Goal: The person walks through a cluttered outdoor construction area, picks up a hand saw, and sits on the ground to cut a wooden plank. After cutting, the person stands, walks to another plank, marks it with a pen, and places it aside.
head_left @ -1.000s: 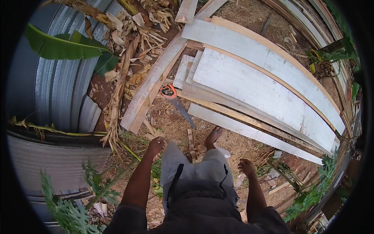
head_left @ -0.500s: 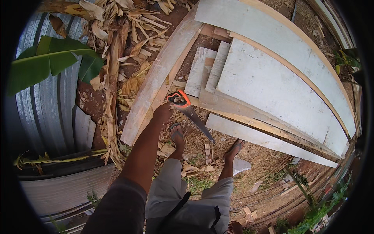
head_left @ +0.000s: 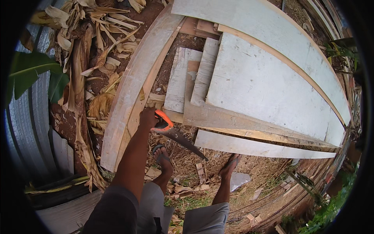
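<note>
My left hand (head_left: 148, 118) is closed round the handle of a hand saw (head_left: 180, 139) with an orange and black grip. Its dark blade slants down to the right, tip above the straw-covered ground between my feet. Just beyond the hand lies a long whitish plank (head_left: 134, 80). To the saw's right, a narrow white board strip (head_left: 249, 145) rests by a large white panel (head_left: 269, 87). Short whitish board pieces (head_left: 179, 80) lie at the panel's left end. My right hand does not show.
Dry banana leaves (head_left: 83, 70) and corrugated metal sheets (head_left: 27, 128) cover the left side. A long curved-looking white board (head_left: 249, 19) lies at the far side. Wood scraps (head_left: 200, 173) and a grey flat shard (head_left: 239, 180) are near my sandalled feet.
The view has shifted, so the boards and leaves appear further left. My left hand still grips the saw, which appears lower and to the left. My right leg is stretched further out.
</note>
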`<state>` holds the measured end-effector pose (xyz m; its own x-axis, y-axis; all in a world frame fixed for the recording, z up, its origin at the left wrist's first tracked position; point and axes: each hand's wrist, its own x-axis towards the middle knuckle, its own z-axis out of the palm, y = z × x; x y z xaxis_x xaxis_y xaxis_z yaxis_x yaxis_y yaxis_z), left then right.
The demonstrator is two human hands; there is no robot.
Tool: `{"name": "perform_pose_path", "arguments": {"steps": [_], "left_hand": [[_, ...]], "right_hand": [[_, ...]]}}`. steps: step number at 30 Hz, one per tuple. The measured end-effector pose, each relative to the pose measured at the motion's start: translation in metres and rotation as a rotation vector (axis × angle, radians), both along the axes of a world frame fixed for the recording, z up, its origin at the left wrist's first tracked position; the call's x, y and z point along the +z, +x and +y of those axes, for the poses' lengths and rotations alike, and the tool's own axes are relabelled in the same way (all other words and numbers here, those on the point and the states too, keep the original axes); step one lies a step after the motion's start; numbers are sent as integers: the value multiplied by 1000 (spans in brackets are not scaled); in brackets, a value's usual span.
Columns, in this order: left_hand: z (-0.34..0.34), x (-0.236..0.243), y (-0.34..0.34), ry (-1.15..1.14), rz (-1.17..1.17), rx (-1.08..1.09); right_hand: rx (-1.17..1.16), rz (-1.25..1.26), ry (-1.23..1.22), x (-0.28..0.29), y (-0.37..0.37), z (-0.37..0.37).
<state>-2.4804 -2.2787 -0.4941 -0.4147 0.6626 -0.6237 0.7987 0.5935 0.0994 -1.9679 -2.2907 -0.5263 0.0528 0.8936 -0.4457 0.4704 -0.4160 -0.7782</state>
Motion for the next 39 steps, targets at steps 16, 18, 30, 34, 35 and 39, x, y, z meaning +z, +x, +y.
{"name": "perform_pose_path", "arguments": {"steps": [16,18,30,34,35,39], "left_hand": [[-92,373,211,-406,-1025,77],[-97,436,283,113,-1136,87],[-20,570,548,301,-1306,-70],[-15,584,587,346,-637,-1003],[-13,594,589,175,-744,-958],[-12,633,590,-52,-1154,-743]], "right_hand": [[472,248,-657,366,81,-25],[584,393,-697,427,103,-38],[363,732,-495,615,223,19],[-95,819,-383,632,269,-8],[-329,845,-344,626,277,-16],[-723,781,-71,598,359,-92]]}}
